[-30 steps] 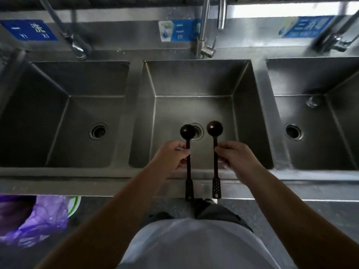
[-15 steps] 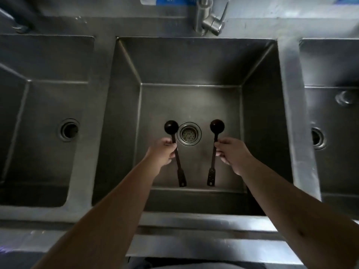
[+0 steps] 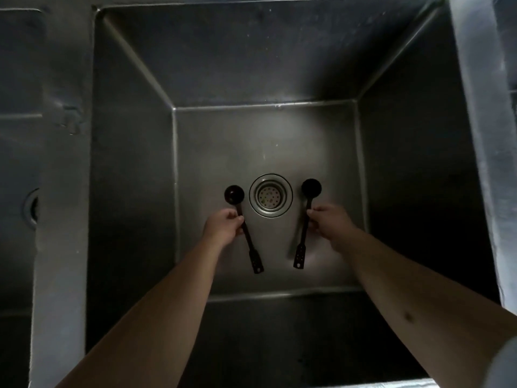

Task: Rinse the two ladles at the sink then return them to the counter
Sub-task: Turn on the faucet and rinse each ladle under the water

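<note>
A deep stainless-steel sink basin [image 3: 134, 163] fills most of the frame, seen from straight above. At the centre of its floor a round drain strainer [image 3: 270, 195] is set. Two bare forearms are reached down into the basin from the lower edge of the frame.

The left hand [image 3: 223, 228] is closed around the handle of the left ladle [image 3: 242, 219], just below its bowl. The dark round bowl lies left of the strainer, and the handle runs down and slightly rightward in the picture, ending in a flat perforated tip. The right hand [image 3: 328, 223] is likewise clasped on the handle of the right ladle [image 3: 306, 217], whose bowl sits right of the strainer while its handle slants down and slightly leftward. Both ladles are thus held inside the middle basin, one on each side of the drain, well apart from each other. Whether they touch the basin floor cannot be told.

At the left edge of the frame a neighbouring basin [image 3: 16, 152] is partly seen. A steel divider [image 3: 475, 113] borders the right side.
</note>
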`<state>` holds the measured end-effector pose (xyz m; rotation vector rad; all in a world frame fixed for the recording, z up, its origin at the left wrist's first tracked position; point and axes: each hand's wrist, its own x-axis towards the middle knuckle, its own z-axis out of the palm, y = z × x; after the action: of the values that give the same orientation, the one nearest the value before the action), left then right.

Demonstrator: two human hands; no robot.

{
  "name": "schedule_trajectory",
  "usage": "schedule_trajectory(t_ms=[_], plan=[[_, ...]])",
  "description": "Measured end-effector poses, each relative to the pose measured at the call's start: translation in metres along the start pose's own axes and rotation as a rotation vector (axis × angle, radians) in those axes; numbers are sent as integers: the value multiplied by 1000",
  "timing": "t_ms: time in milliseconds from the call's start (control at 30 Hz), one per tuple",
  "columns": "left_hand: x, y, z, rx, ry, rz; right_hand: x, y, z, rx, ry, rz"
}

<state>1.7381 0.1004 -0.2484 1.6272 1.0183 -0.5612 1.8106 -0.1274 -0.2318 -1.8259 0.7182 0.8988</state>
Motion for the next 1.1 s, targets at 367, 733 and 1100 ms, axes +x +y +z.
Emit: schedule_trajectory(t_ms=[367,733,1100], plan=[[47,-12,14,30,79,-14,37,16,12,-91,67,-1],[20,17,-6,160,255,44,7,-19,-13,-287,129,-65],[-61,295,-54,68,233,681,-85,-286,-59,-51,279,-696]])
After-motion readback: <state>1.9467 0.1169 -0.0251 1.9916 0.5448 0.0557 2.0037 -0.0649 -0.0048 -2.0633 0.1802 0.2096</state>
